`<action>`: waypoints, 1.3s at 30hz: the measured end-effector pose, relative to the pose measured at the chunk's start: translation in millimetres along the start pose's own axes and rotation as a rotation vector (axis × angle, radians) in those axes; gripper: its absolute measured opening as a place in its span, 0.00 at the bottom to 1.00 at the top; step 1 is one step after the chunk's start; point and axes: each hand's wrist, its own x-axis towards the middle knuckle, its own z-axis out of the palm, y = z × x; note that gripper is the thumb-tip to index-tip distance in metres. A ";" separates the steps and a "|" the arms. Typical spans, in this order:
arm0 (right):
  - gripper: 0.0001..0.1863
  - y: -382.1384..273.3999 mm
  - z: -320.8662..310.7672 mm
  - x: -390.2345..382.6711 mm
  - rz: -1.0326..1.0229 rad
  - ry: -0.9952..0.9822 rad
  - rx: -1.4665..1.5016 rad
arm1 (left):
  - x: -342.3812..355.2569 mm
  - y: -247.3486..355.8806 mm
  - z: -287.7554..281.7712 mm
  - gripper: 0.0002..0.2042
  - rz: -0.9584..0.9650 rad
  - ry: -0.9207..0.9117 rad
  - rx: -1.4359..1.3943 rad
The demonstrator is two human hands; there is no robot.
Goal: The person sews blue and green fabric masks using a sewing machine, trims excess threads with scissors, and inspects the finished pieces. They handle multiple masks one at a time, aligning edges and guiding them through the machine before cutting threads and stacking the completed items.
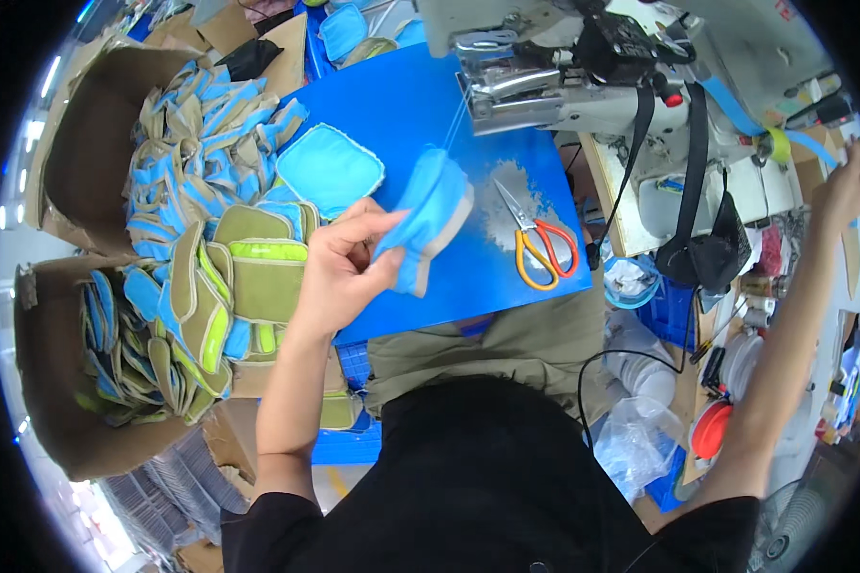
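My left hand is closed, pinching a small blue fabric piece with a beige edge, tilted above the blue table. Thin threads run from the top of this piece up to the sewing machine. Far to the right, my right arm is stretched out. My right hand is closed on a narrow blue strip that runs along the machine past a yellow-green ring. Scissors with orange and red handles lie on the table, blades pointing away. A light-blue padded square rests on the table's left side.
At the left, one cardboard box stands beside heaped blue and beige pieces; another box holds olive and blue pads. Thread scraps litter the blue table. Black straps hang below the machine.
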 end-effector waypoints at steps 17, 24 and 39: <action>0.39 -78.2 9.6 -372.8 0.666 -1.501 0.327 | 10.3 -27.4 -22.6 0.24 -0.281 -0.186 -0.762; 0.34 -166.5 -10.5 -286.9 0.534 -1.486 0.726 | 12.9 -24.3 -25.8 0.23 -0.297 -0.169 -0.725; 0.31 -102.2 13.7 -370.8 -0.007 -1.238 0.105 | -17.6 24.9 2.4 0.23 0.342 -0.212 0.333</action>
